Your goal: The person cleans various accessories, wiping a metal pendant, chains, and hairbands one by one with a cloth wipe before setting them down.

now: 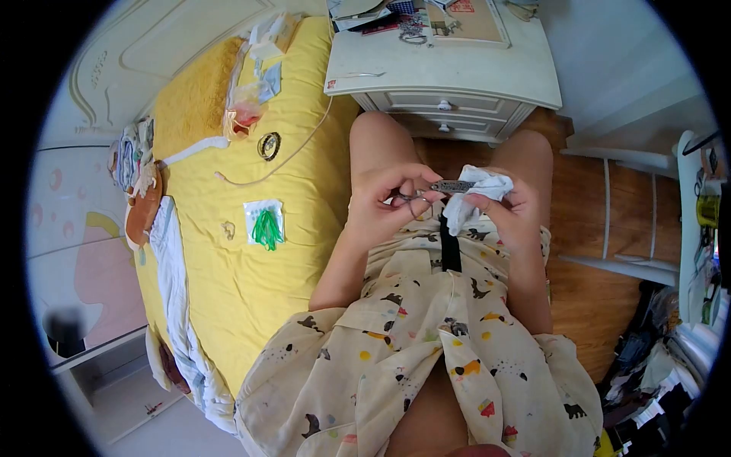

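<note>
My left hand [387, 204] pinches an ornate dark-silver metal piece [451, 186] with a patterned flat part. Thin curved metal shows between its fingers, but I cannot make out the exact kind of object. A crumpled white cloth [495, 185] is gripped in my right hand [521, 217], closed around it. The flat part's right end touches the cloth and is partly hidden by it. Both hands are above my lap, in front of a cream garment [411, 320] with animal prints.
On the yellow bed [304, 145] at left lie a dark bracelet [268, 146], green strands [266, 230] on a white packet, a cord and a fluffy pillow [198, 87]. Ahead stands a white drawer cabinet [457, 76] with papers and a chain. A white frame [624, 259] stands at right.
</note>
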Tool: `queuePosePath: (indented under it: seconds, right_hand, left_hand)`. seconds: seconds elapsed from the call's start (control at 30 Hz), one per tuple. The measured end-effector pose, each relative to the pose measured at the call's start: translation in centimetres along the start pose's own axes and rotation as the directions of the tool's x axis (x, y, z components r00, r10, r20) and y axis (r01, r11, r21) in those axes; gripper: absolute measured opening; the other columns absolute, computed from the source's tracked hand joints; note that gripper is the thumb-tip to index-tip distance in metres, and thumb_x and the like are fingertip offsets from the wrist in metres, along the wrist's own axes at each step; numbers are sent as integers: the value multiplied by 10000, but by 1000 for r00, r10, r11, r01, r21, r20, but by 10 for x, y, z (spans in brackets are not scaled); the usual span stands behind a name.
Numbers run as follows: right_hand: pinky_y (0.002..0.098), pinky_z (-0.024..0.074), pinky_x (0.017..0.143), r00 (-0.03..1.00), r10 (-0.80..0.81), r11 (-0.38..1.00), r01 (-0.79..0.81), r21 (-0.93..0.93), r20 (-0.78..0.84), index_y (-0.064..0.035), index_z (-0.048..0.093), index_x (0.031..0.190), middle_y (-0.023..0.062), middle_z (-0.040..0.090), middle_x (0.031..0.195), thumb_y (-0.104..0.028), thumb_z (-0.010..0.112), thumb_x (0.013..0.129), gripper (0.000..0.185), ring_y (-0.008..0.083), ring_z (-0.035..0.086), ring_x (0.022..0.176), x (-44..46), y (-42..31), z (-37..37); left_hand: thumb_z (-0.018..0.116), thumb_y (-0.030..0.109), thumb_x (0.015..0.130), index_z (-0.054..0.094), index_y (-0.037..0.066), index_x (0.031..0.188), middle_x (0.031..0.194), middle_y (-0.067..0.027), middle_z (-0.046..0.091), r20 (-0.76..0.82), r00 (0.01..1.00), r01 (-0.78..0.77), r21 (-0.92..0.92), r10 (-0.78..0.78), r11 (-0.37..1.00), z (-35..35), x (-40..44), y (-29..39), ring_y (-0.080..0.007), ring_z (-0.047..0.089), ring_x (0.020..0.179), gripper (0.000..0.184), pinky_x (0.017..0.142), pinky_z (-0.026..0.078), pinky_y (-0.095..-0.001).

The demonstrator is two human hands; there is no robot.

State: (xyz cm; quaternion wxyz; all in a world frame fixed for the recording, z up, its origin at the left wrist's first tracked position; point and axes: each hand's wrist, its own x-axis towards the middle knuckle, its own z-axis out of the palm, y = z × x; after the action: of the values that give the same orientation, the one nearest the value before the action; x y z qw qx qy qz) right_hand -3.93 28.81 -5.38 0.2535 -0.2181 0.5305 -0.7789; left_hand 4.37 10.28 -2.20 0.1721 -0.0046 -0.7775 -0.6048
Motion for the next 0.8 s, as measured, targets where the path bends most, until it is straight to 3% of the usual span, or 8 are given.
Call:
queuePosePath:
  seconds: [0.13,0.23,0.43,0.53,0.63,0.73,0.8]
  right_hand:
    - [271,531,730,980,-193,963,178,-202,-54,81,592,1011,130,648,967,146,525,744,283,157,631,860,-4,-9,4]
    - [289,540,752,968,-243,949,224,-221,-63,97,597,975,163,649,948,159,468,719,294,186,642,859,-4,-15,8]
    - [268,522,704,933,-354,844,285,-455,-72,60,620,939,148,664,899,141,507,721,259,186,656,799,-4,-18,8]
    - [266,509,690,933,-355,843,288,-454,-67,43,630,921,135,666,887,135,525,714,250,183,656,796,-4,-24,10]
    - [265,506,708,917,-399,769,330,-547,-7,35,633,920,132,665,874,134,528,714,251,183,653,808,-3,-27,8]
    - [255,503,712,914,-404,787,338,-516,-19,47,624,941,126,664,872,136,524,726,253,164,646,806,-4,-23,8]
    - [250,499,724,960,-269,899,221,-378,-77,51,605,989,110,658,905,140,517,738,280,148,635,818,-5,-17,7]
  left_hand:
    - [732,-13,689,638,33,930,549,94,330,-10,1000,21,-123,-22,992,7,-2,1,8,279,489,263,448,196,-163]
    - [737,8,696,637,31,922,559,91,339,17,1000,27,-68,-26,997,7,-2,2,6,287,496,249,449,198,-165]
    - [714,35,740,615,18,875,578,74,411,46,998,-37,-23,39,999,8,-1,2,-5,312,513,169,458,234,-167]
    - [684,68,786,598,2,868,650,34,508,136,984,138,-179,-115,974,6,-7,-4,-14,397,571,136,513,313,-168]
    - [613,92,856,589,1,883,716,7,545,244,958,222,-313,-148,924,7,-6,-3,-25,444,644,98,578,372,-177]
    - [592,123,870,587,-12,858,815,-35,611,279,940,290,-357,-195,888,8,-8,0,-72,525,716,135,653,406,-198]
    - [578,124,879,587,-12,850,796,-31,611,189,977,147,-248,-101,958,8,-7,-2,-78,524,700,140,644,409,-202]
